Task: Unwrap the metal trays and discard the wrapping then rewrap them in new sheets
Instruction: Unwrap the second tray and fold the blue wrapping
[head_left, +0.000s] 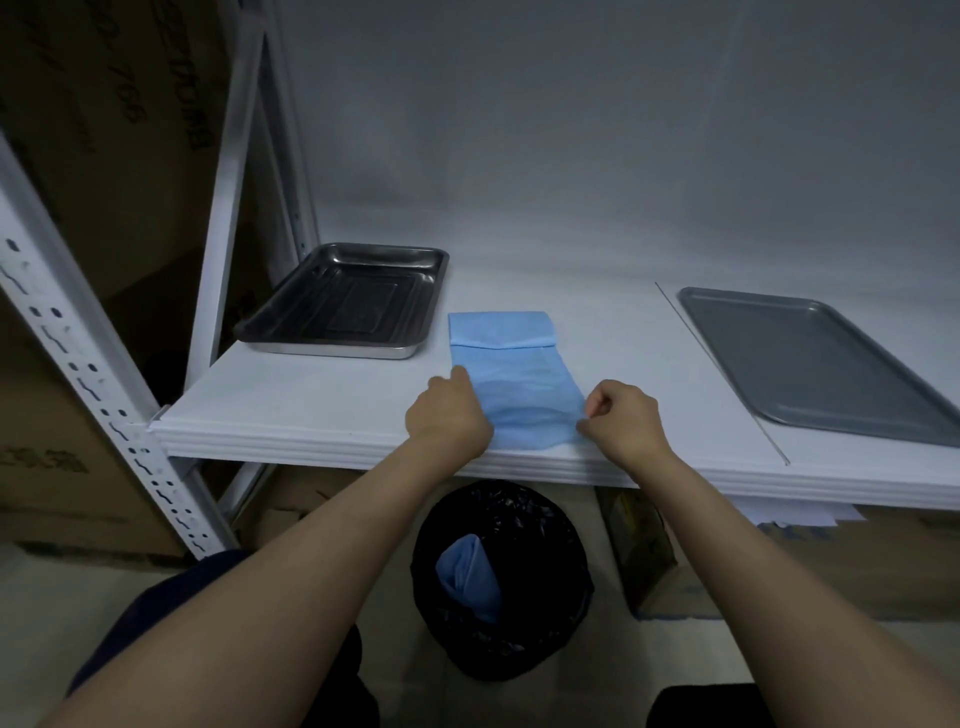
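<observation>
A folded blue sheet (511, 374) lies on the white shelf (322, 405) between two bare metal trays. My left hand (449, 415) grips the sheet's near left edge, fingers curled. My right hand (623, 421) pinches its near right corner. The deep shiny tray (345, 301) sits at the shelf's left end. A flat grey tray (821, 358) lies to the right. Below the shelf edge, a crumpled blue wrapping (467, 574) sits in a black-lined bin (501, 577).
White slotted rack uprights (93, 374) stand at the left, with cardboard boxes (78, 156) behind them. More boxes (649, 551) and loose papers sit under the shelf at the right. A grey wall backs the shelf.
</observation>
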